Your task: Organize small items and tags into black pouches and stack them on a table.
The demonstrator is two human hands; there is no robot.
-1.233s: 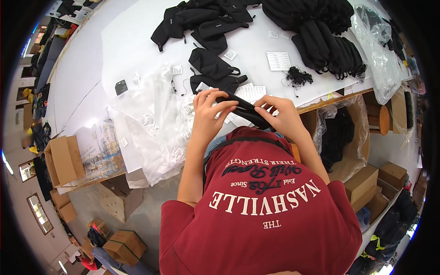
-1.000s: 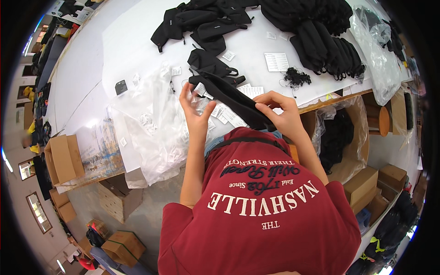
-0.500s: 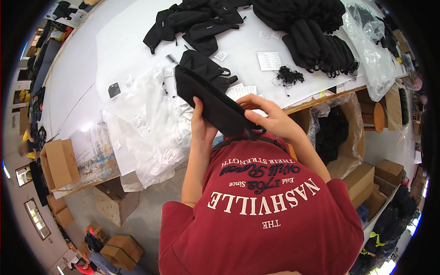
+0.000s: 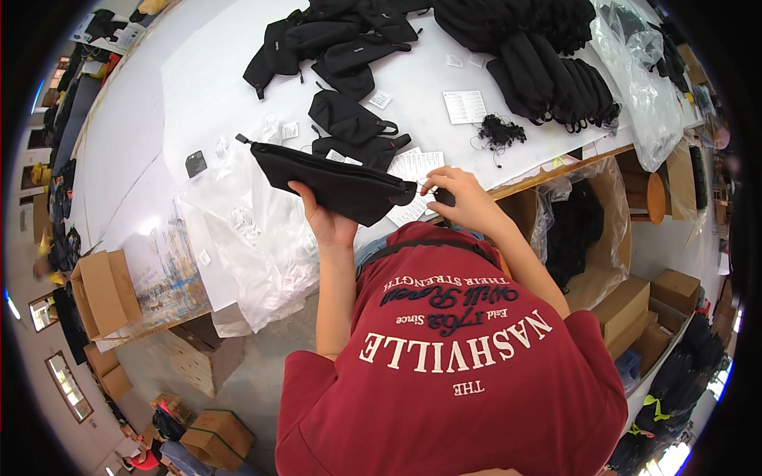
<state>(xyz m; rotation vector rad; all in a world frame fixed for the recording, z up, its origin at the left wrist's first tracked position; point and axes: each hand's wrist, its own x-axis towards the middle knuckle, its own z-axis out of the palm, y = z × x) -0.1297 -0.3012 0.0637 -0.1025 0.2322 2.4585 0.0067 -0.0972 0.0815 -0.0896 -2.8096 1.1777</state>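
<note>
White and wide, the table [image 4: 198, 87] fills the upper part of the view, with its wooden front edge running just above the person's red printed shirt [image 4: 452, 373]. Held up over that edge is a black zippered pouch [image 4: 329, 184], long and flat, tilted so its left end sits higher. The left hand [image 4: 327, 220] grips it from underneath, fingers wrapped up around the lower side. The right hand [image 4: 462, 198] is pinched shut at the pouch's right end, fingertips closed on the small zipper pull [image 4: 425, 190] there.

Just behind the pouch lie white paper cards [image 4: 417, 166] and two more black pouches [image 4: 349, 127] flat on the table. A heap of clear plastic bags [image 4: 254, 246] spills over the table edge to the left of the left hand. A small tangle of black cords [image 4: 496, 131] sits near a white printed sheet [image 4: 466, 105]. Farther back, a loose pile of black pouches [image 4: 325, 40] lies at the top, and a stacked row of the same pouches [image 4: 556, 79] stands to the right beside a large clear plastic sack [image 4: 643, 79].

Below the table on the right, an open cardboard box lined with plastic [image 4: 579, 230] holds dark goods. More cardboard boxes [image 4: 107, 293] stand on the floor at the left.
</note>
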